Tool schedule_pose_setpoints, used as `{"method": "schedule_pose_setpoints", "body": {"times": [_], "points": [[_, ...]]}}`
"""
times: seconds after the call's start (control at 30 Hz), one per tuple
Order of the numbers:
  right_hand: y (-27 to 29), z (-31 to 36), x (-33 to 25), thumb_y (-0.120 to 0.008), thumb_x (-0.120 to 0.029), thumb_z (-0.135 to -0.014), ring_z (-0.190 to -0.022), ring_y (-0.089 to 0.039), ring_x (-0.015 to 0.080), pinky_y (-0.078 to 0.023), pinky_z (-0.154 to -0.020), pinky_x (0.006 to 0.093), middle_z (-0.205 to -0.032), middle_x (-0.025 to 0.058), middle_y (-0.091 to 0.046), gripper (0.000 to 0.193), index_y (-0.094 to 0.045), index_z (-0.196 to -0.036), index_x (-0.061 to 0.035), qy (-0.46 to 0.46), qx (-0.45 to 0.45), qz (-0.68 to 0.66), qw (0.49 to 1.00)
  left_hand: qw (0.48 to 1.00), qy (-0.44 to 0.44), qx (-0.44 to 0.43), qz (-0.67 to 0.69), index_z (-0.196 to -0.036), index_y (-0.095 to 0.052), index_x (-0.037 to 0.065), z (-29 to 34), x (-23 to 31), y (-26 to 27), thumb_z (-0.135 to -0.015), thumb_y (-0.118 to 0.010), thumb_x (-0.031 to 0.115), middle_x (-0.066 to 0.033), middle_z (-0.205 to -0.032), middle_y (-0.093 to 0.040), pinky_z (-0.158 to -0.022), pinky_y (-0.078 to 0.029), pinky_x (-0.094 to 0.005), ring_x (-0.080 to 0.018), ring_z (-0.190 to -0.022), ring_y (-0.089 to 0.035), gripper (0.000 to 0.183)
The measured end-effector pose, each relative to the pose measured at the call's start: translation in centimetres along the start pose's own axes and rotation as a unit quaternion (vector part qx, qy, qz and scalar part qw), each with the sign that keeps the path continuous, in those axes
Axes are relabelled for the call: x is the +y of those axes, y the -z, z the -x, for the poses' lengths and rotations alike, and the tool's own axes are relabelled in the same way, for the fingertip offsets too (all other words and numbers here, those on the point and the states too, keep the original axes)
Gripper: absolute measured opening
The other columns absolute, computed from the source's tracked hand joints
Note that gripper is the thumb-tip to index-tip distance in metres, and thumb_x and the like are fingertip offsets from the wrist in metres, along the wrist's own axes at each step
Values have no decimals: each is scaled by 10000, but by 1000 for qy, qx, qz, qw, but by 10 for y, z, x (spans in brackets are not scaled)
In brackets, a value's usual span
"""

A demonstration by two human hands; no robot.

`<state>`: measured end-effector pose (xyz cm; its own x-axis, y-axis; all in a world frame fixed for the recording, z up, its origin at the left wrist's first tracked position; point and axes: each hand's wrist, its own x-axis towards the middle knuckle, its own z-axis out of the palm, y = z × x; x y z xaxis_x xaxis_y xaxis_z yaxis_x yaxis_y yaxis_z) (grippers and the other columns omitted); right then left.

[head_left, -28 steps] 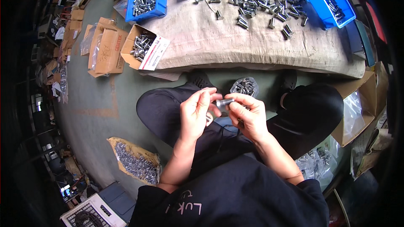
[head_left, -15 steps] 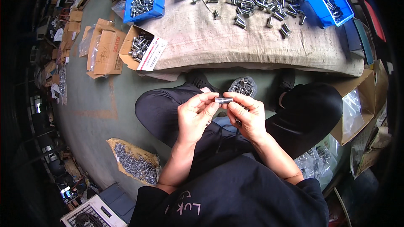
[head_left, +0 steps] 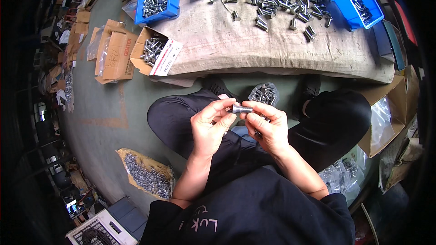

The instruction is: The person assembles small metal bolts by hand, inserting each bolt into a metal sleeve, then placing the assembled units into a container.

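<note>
Between my two hands, above my lap, a short shiny metal pin (head_left: 243, 109) lies level, with a wider head on its left end. My left hand (head_left: 209, 124) pinches the head end between thumb and fingers. The other end is gripped by the thumb and fingertips of my right hand (head_left: 271, 129). More metal shows under the curled fingers of the right hand, mostly hidden by them. Just beyond the hands, a clear plastic bag (head_left: 265, 94) of similar metal pieces stands on the floor between my feet.
Many headed pins (head_left: 290, 0) lie on a cloth-covered table (head_left: 272, 50) ahead. A blue bin (head_left: 173, 7) and a cardboard box (head_left: 138, 63) of pins stand at its left, another blue bin (head_left: 373, 13) at its right. Small parts fill a tray (head_left: 124, 156) at lower left.
The pin has turned or shifted slightly in my fingers, and its wider head now shows at the left end. Both hands stay almost in place.
</note>
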<state>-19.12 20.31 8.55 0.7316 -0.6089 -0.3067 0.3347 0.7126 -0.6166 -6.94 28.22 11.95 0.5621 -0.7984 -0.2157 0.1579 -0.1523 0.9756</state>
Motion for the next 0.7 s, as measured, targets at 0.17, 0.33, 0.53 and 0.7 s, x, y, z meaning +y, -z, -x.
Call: {"method": "schedule_pose_setpoints", "body": {"times": [0.17, 0.33, 0.53, 0.7], "points": [[1, 1, 1, -566, -14, -819, -486, -445, 43, -331, -400, 163, -821, 53, -617, 253, -582, -1071, -3, 9, -2, 13, 1000, 1000, 0, 1, 19, -1046, -585, -15, -1, -2, 1, -793, -615, 18, -16, -830, -619, -476, -332, -137, 2, -560, -447, 257], [2, 0, 3, -597, -55, -805, -507, -474, 72, -348, -418, 183, -836, 104, -628, 284, -569, -1080, 13, 19, -16, 2, 1000, 999, 13, -16, 38, -1012, -599, -21, -2, -6, 5, -807, -614, 62, 2, -776, -605, -450, -332, -139, -2, -543, -451, 221], [3, 1, 5, -600, -55, -803, -522, -483, 80, -358, -423, 187, -847, 115, -623, 286, -568, -1078, 18, 13, -12, -4, 1000, 999, -30, -7, -26, -985, -608, -28, -1, 1, 2, -804, -609, 35, -21, -852, -595, -515, -398, -143, -28, -639, -521, 192], [-1, 2, 4, -573, -32, -821, -494, -454, 54, -335, -404, 168, -821, 61, -606, 253, -580, -1071, 2, 16, -4, -20, 1000, 995, -78, -24, -61, -983, -607, -30, -1, 6, 1, -785, -601, -14, -71, -952, -589, -576, -443, -164, -63, -719, -561, 199]]}}
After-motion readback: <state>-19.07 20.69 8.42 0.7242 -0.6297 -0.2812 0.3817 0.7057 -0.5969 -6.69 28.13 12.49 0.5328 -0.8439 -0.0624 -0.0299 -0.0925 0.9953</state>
